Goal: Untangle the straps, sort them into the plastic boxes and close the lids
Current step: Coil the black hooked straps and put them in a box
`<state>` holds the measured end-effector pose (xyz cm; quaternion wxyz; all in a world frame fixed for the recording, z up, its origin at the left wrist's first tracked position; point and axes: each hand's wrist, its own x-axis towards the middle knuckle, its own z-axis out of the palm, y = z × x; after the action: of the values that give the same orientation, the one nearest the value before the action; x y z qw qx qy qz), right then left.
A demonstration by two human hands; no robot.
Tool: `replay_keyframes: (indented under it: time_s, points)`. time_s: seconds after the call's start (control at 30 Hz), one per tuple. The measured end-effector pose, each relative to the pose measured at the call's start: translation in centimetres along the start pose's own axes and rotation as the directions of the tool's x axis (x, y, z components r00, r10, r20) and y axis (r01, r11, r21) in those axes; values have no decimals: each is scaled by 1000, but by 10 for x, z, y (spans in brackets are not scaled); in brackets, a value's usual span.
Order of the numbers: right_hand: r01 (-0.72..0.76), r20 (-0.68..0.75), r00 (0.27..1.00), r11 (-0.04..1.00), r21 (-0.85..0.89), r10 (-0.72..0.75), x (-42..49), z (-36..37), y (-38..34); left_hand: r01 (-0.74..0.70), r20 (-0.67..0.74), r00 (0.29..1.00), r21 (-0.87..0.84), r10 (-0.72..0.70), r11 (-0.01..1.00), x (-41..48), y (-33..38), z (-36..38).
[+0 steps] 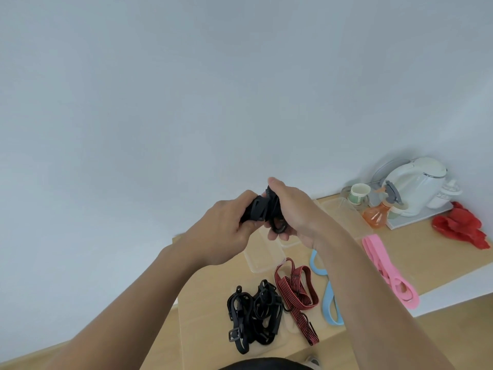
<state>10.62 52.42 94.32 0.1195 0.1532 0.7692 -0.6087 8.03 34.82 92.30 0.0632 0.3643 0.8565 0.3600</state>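
Note:
Both hands are raised above the wooden table (416, 265) and grip one bunched black strap (262, 206). My left hand (226, 228) curls round its left part, and my right hand (293, 209) curls round the right part with a black ring. On the table lie a tangle of black straps (253, 313), a red-and-black striped strap (298, 292), a light blue strap (329, 297) and a pink strap (386, 268). A clear plastic box (262, 259) stands under my hands, with another clear plastic box (344, 209) further back.
At the back right stand a white kettle (416, 182) on a tray, a paper cup (358, 193) and an orange spray bottle (378, 212). A red cloth (461, 225) lies at the far right. The table's front edge runs along the lower right.

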Motion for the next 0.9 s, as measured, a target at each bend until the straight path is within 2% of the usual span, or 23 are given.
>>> replay_keyframes:
  time_s: [0.2,0.4,0.5,0.6,0.77,0.83,0.9]
  points:
    - [-174,193,969,980,101,152,5,-2,7,-42,18,999,-20,43,999,-10,-12,6]
    - [-165,310,947,954,252,82,10,0,13,-54,18,998,-163,58,985,-18,-21,-3]
    - [-204,358,929,939,276,97,13,3,15,-70,1,997,-162,71,984,-21,-26,-2]
    - [-253,429,891,947,196,149,16,4,19,-89,5,996,-116,90,989,-25,-31,-1]
    - [-206,453,863,974,-91,225,20,4,24,-102,37,994,-34,103,994,-33,-35,4]
    - [-206,460,857,972,-112,234,25,4,26,-95,34,995,-7,96,995,-33,-35,4]
    - [-220,512,834,975,-37,208,28,4,26,-72,19,997,-9,72,997,-31,-36,2]
